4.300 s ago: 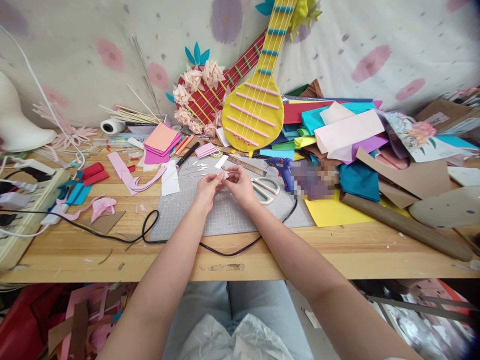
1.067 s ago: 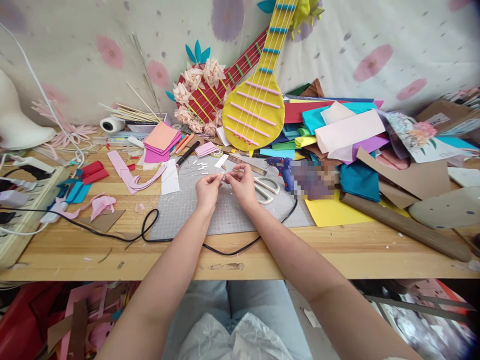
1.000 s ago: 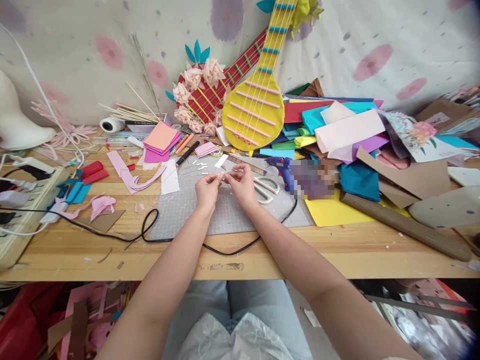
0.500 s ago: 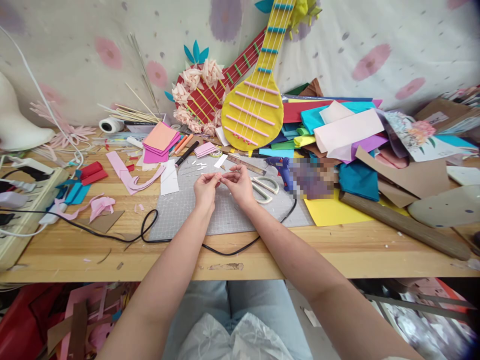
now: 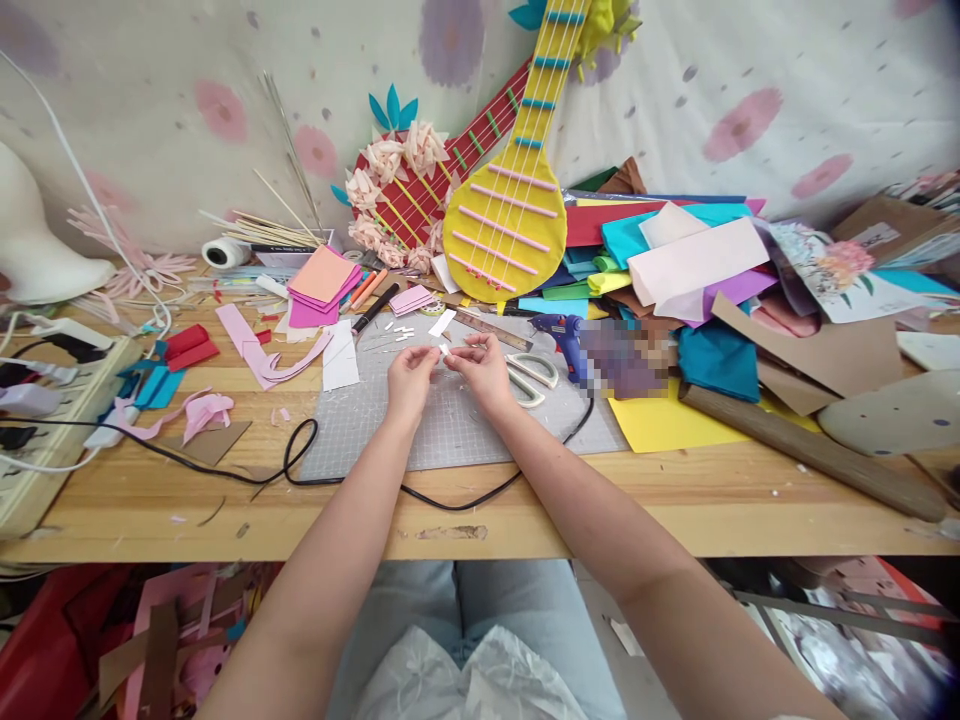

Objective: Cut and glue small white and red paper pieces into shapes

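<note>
Between the fingertips of both hands is a small white piece (image 5: 443,350), perhaps paper, too small to make out clearly. My left hand (image 5: 409,382) pinches it from one side and my right hand (image 5: 485,376) from the other, both just above the grey cutting mat (image 5: 367,440). Pale-handled scissors (image 5: 534,378) lie right beside my right hand, their blades partly covered by it. Behind the hands, small white strips (image 5: 403,331) and a larger white rectangle (image 5: 442,323) rest on the mat, near a ruler (image 5: 491,329).
A blue glue gun (image 5: 564,340) lies to the right, its black cord (image 5: 480,500) crossing the table front. Two paper lutes, one yellow (image 5: 504,232) and one red (image 5: 409,195), lean at the back. Coloured sheets pile up right. A power strip (image 5: 67,430) stands left.
The fingertips have parted slightly, and the white piece between them now shows. Both hands stay in nearly the same place over the mat.
</note>
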{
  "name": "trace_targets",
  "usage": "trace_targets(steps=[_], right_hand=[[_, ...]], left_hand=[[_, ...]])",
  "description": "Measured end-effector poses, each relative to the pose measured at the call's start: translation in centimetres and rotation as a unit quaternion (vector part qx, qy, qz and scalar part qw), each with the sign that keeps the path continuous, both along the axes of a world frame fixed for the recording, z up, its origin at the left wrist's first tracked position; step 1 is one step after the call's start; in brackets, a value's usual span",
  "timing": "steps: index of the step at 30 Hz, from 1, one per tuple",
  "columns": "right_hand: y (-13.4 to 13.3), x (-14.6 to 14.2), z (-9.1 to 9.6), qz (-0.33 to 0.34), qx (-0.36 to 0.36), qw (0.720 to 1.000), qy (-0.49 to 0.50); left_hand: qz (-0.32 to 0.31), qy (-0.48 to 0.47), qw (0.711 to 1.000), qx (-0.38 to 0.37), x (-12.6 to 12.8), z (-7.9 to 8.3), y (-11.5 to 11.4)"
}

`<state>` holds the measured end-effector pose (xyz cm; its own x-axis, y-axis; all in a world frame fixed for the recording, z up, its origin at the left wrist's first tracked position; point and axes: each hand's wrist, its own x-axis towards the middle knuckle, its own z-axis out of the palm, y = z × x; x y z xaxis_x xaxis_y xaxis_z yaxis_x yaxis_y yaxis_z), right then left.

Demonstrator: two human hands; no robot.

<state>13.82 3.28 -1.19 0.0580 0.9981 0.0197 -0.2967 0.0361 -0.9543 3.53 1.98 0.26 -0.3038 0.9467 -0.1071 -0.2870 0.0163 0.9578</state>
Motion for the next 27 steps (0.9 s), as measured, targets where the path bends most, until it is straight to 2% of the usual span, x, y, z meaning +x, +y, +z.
trace_targets(steps=[3, 9, 14, 21, 27], right_hand=[[-0.07, 0.11, -0.07, 0.007, -0.007, 1.0, 0.013], [-0.2, 0.08, -0.11, 0.028, -0.026, 0.999, 0.036], [-0.38, 0.02, 0.17, 0.047, -0.037, 0.996, 0.07], [-0.6, -0.2, 0.48, 0.052, -0.028, 0.994, 0.087], [-0.68, -0.36, 0.61, 0.045, -0.017, 0.997, 0.067]], left_hand=[[-0.033, -0.003, 0.999, 0.005, 0.61, -0.12, -0.44], [-0.036, -0.044, 0.998, -0.005, 0.32, -0.27, -0.31], [-0.064, -0.049, 0.997, -0.009, 0.22, -0.12, -0.28], [-0.027, -0.069, 0.997, 0.004, 0.64, -0.01, -0.37], [-0.023, -0.077, 0.997, 0.005, 0.81, -0.08, -0.39]])
